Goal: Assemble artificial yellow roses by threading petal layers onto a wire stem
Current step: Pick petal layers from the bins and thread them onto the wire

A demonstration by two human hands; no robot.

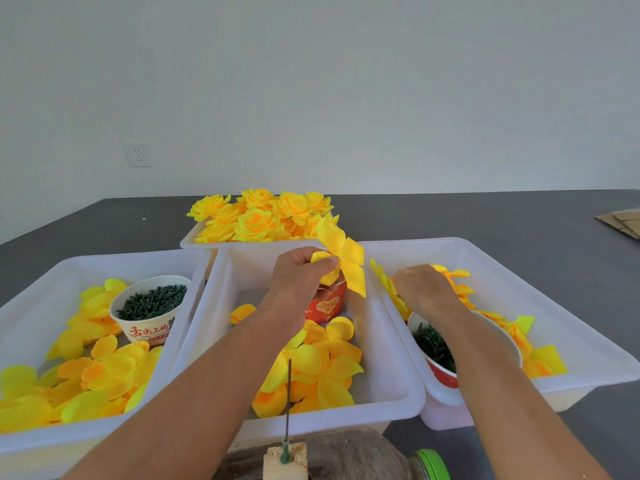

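My left hand (302, 276) is raised above the middle white tray (388, 386) and pinches a yellow petal layer (343, 259) whose petals fan out to the right. My right hand (424, 289) reaches down into the right tray (519, 258), its fingers on a pile of yellow-orange petals (457, 284); whether it grips one is hidden. An upright wire stem (288, 403) stands in a wooden block (284, 462) at the near edge. Loose petal layers (322, 368) lie in the middle tray.
The left tray (31, 299) holds petals and a paper bowl of dark green pieces (152, 303). A red cup (329, 304) sits under my left hand. A red bowl of green calyxes (436, 351) sits under my right forearm. Finished yellow roses (263, 216) fill the back tray.
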